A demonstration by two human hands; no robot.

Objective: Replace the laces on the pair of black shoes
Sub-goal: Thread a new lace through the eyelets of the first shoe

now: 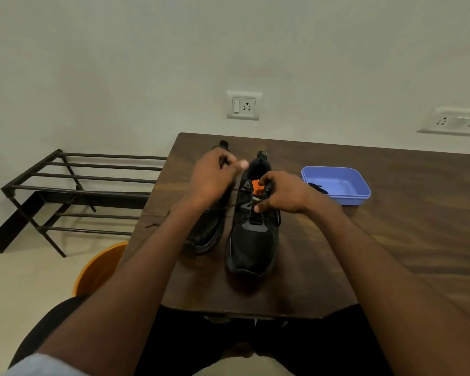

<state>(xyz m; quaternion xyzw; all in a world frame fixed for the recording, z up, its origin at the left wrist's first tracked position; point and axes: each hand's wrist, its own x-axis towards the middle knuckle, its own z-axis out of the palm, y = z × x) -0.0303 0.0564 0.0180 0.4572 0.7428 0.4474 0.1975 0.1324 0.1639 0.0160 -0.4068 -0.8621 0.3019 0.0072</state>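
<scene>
Two black shoes stand side by side on the dark wooden tabletop, toes toward the near edge. The right shoe is a low black trainer with grey panels along its eyelet rows, a black mesh toe and an orange lining showing inside its opening; its heel tab points at the far wall. The left shoe is just beside it and largely hidden behind the left forearm, so only its toe and a bit of its heel show. A thin dark lace runs from the eyelets of the right shoe leftward and up to the left hand, which is raised above the left shoe with its fingers curled, pinching the lace; the fingertips there are blurred. The right hand rests on the upper eyelet area of the right shoe, its fingers curled and pinching the shoe's upper edge by the orange lining, thumb lower on the lace rows. To the right of the shoes, apart from both hands, sits a blue plastic tray with a dark lace piece at its left edge. On the floor at left stand a dark metal rack and an orange bucket.
</scene>
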